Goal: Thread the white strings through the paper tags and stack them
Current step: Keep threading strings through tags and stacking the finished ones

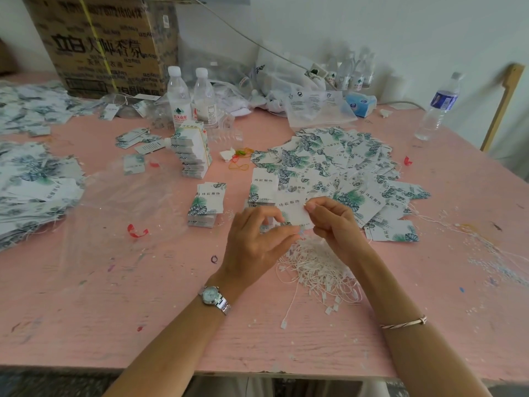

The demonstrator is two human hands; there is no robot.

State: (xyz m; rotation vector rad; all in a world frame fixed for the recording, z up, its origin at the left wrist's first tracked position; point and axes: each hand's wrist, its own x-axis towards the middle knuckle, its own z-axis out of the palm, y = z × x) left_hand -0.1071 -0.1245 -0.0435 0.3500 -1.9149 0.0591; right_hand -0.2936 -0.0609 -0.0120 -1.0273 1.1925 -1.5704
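Past the near edge of the pink table (pixel 143 310), toward its middle, a loose heap of white strings (pixel 317 267) lies under the wrists. Just above it both hands meet on one paper tag (pixel 290 210). The right hand (pixel 335 222) pinches its right edge between thumb and forefinger. The left hand (pixel 257 239) is curled, fingertips closing at the tag's lower edge, but what they pinch is too small to tell. A wristwatch (pixel 213 296) sits on the left wrist and a bracelet (pixel 403 322) on the right.

Left of the hands stands a short tag stack (pixel 206 207). Beyond them is a wide spread of leaf-printed tags (pixel 329 159). A taller stack (pixel 193 153) stands mid-table. By the far edge stand two water bottles (pixel 179 96) and a cardboard box (pixel 100 44).
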